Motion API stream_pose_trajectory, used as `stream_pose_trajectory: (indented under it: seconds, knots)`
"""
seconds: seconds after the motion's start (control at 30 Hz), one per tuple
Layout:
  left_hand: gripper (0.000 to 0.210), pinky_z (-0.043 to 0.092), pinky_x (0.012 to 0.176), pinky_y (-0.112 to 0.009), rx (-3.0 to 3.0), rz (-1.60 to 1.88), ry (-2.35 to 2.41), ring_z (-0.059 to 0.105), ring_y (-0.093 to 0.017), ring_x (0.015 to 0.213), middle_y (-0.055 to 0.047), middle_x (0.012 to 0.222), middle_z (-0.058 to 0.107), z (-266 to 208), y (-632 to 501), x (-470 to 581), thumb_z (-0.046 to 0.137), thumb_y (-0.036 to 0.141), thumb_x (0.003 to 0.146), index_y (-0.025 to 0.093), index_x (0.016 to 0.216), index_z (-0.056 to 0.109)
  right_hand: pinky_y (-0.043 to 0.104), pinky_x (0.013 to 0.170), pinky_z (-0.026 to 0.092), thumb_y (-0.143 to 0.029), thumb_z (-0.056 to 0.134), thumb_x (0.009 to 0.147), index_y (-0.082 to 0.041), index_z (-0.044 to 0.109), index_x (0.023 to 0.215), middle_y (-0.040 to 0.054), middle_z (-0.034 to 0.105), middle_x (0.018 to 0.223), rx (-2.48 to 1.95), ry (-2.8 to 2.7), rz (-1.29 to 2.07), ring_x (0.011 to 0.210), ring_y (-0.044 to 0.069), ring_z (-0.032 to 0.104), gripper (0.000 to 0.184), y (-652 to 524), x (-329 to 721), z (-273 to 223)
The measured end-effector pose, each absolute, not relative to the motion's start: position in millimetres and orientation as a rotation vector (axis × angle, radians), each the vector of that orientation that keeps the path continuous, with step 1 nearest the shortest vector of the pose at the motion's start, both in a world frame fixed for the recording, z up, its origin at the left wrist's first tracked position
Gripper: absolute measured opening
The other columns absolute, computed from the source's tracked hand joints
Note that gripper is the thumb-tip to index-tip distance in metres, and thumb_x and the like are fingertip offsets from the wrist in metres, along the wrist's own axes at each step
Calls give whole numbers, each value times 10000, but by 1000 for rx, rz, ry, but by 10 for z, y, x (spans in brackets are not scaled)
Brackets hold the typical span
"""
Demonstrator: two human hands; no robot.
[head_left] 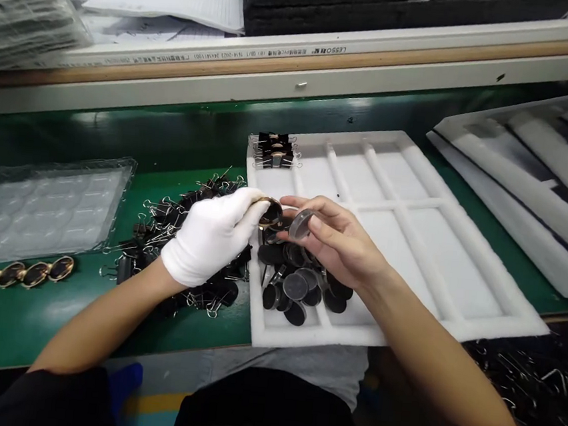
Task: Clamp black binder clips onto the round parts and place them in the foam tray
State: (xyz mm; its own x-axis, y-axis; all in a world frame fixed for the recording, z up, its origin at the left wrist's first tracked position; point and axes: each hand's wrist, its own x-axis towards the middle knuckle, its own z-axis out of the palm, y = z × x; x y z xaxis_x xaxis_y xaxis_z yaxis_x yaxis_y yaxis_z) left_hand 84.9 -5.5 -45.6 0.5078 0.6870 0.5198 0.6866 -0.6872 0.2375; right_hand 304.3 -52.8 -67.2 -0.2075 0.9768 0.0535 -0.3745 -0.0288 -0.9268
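Note:
My left hand (211,236), in a white glove, pinches a gold-rimmed round dark piece (270,213) above the white foam tray. Close beside it, my bare right hand (344,239) holds a round clear-grey disc (301,225) between thumb and fingers. The disc and the gold-rimmed piece appear apart. Below both hands, loose dark round discs (297,286) lie heaped in the near left compartment of the foam tray (282,337). A pile of black binder clips (163,218) spreads on the green table, partly hidden behind my left hand and forearm.
Binder clips clamped on small pieces (274,150) sit at the tray's far left corner. Several gold-rimmed round pieces (21,275) lie in a row near a clear plastic tray (48,210). Foam sheets (527,189) stand at right; more binder clips (543,392) fill the lower right.

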Motion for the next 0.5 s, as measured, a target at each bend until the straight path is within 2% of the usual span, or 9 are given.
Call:
stream_pose_trajectory:
  seconds: [0.13, 0.27, 0.37, 0.5]
  knots:
    - [308, 554, 733, -271, 2761, 702, 1160, 770, -172, 810, -40, 998, 826, -477, -69, 882, 487, 371, 1084, 210, 1099, 749, 411, 1004, 620, -475, 863, 837, -269, 767, 952, 59, 688, 1274, -912, -1213, 1251, 1170, 207, 694, 255, -547, 3016, -713]
    - [235, 587, 820, -240, 2467, 782, 1054, 774, -143, 871, 7, 1050, 830, -458, -97, 918, 572, 340, 1051, 252, 1126, 776, 399, 962, 626, -353, 836, 859, -262, 809, 958, 86, 670, 1271, -1029, -1407, 977, 1219, 242, 678, 138, -593, 2930, -747]
    - [246, 601, 928, -238, 2273, 764, 974, 776, -154, 1017, 9, 1175, 817, -413, -87, 916, 608, 319, 1035, 260, 1202, 779, 380, 912, 644, -286, 798, 885, -259, 823, 978, 80, 721, 1228, -1064, -1446, 873, 1173, 234, 706, 100, -617, 2889, -753]
    - [291, 611, 995, -263, 2188, 700, 935, 766, -166, 1083, -19, 1237, 797, -357, -66, 905, 576, 292, 1047, 238, 1258, 770, 364, 898, 677, -246, 772, 923, -242, 825, 1027, 68, 778, 1173, -1053, -1449, 779, 1100, 205, 748, 116, -637, 2868, -752]
